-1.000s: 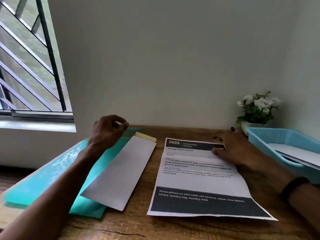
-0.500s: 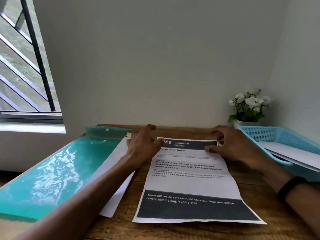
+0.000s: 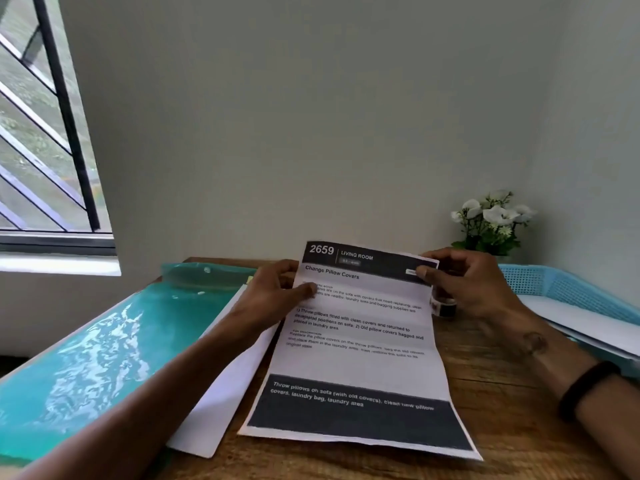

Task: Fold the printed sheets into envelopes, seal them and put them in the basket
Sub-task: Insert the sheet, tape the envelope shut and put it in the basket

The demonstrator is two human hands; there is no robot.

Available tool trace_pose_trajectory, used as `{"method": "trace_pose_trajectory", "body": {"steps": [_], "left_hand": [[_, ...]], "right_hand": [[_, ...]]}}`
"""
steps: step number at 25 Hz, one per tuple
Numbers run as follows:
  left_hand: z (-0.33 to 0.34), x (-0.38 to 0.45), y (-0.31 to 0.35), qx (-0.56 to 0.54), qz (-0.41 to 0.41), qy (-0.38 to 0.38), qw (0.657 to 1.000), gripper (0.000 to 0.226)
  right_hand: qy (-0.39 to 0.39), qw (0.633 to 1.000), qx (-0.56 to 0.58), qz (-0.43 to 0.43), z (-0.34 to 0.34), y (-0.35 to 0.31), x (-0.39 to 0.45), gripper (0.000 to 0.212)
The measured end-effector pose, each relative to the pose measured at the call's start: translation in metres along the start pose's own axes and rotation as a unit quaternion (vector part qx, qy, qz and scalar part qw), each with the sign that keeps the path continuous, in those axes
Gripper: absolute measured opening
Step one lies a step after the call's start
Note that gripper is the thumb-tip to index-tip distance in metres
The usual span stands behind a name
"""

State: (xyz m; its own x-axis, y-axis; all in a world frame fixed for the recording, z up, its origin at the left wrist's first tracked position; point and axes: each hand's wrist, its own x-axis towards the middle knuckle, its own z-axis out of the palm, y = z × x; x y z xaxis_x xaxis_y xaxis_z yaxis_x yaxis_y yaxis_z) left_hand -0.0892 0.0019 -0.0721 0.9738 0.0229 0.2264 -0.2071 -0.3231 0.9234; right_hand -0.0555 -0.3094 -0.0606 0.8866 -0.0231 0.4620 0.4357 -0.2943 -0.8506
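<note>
Head view: printed sheet lies lengthwise on the wooden table, its far end lifted off the surface and its near end resting flat. Left hand pinches the upper left edge of the sheet, thumb on the printed face. Right hand pinches the upper right corner, thumb on the dark header band. White envelope lies just left of the sheet, partly under the left forearm and overlapping a teal plastic folder. Blue basket stands at the right edge of the table and holds white paper. Potted white flowers stand behind the right hand, against the wall.
</note>
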Motion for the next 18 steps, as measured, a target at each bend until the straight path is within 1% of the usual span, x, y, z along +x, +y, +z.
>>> {"method": "trace_pose_trajectory", "body": {"steps": [1, 4, 6, 7, 10, 12, 13, 16, 18], "left_hand": [[-0.001, -0.001, 0.002, -0.031, -0.002, -0.001, 1.0, 0.019], [-0.003, 0.001, 0.004, -0.102, 0.004, 0.01, 0.995, 0.017], [-0.003, 0.001, 0.005, -0.125, 0.017, 0.024, 0.992, 0.014], [-0.002, 0.0, 0.006, -0.122, 0.022, 0.034, 0.992, 0.016], [-0.002, 0.0, 0.007, -0.103, 0.023, 0.05, 0.993, 0.041], [-0.004, 0.001, 0.006, -0.104, 0.022, 0.058, 0.993, 0.048], [-0.005, 0.001, 0.005, -0.108, 0.023, 0.061, 0.992, 0.049], [-0.005, 0.001, 0.008, -0.135, 0.026, 0.072, 0.988, 0.045], [-0.004, 0.003, 0.01, -0.173, 0.003, 0.078, 0.982, 0.03]], "right_hand": [[-0.011, 0.998, 0.051, 0.025, 0.0, -0.003, -0.001, 0.01], [-0.087, 0.971, 0.194, 0.113, -0.001, -0.009, -0.002, 0.036], [-0.099, 0.952, 0.247, 0.151, -0.001, -0.009, -0.001, 0.045], [-0.103, 0.947, 0.256, 0.163, 0.0, -0.007, -0.001, 0.047], [-0.134, 0.936, 0.257, 0.199, 0.003, -0.002, -0.002, 0.057], [-0.156, 0.925, 0.269, 0.219, 0.005, -0.002, -0.003, 0.059], [-0.159, 0.924, 0.27, 0.218, 0.005, -0.001, -0.004, 0.062], [-0.154, 0.938, 0.245, 0.189, 0.004, 0.002, -0.003, 0.067], [-0.136, 0.945, 0.242, 0.169, 0.003, 0.003, -0.002, 0.063]]}}
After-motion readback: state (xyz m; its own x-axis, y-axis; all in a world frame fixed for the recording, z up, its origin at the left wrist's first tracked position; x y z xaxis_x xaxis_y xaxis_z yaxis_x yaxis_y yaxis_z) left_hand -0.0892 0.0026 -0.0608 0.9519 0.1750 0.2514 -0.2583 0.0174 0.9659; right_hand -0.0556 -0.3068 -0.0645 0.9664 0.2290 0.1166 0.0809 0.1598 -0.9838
